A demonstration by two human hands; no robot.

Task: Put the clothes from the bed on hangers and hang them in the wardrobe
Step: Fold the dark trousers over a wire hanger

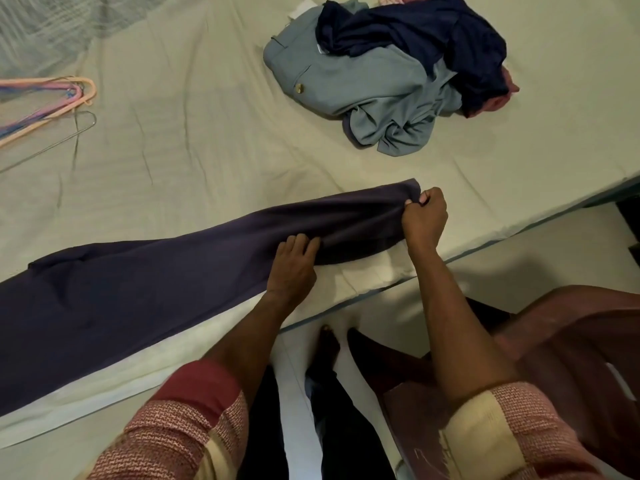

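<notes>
A long dark purple garment (138, 289) lies stretched along the near edge of the bed (207, 133). My right hand (424, 220) grips its right end in a fist, lifted slightly off the sheet. My left hand (294, 265) rests on the cloth a little to the left, fingers bent onto a fold. A pile of clothes (391, 74) sits at the far right of the bed: grey-blue trousers, a navy garment on top, something pink beneath. Several plastic hangers (52, 98) and a wire hanger (69, 136) lie at the bed's left edge.
A maroon plastic chair (554, 358) stands on the floor to my right, close to the bed edge. My feet (329, 344) stand on the pale floor between bed and chair. The wardrobe is not in view.
</notes>
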